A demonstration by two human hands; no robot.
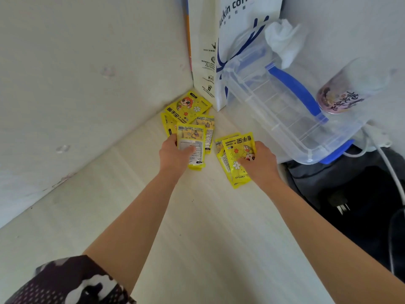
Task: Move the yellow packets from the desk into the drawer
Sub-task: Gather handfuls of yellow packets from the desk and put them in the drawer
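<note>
Yellow packets are being gathered: left hand (175, 153) pinches one (191, 145), right hand (259, 160) grips a few (235, 156), just right of the pile (187, 107). Next comes the unseen drawer.

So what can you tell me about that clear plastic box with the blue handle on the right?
The clear plastic box looks like thin, see-through plastic with a ribbed or gridded wall, a blue handle and blue clips at its edges. It appears tilted and looks empty. It stands at the desk's right side, in front of a white coffee bag, with crumpled white tissue at its top. Neither hand touches it.
</note>
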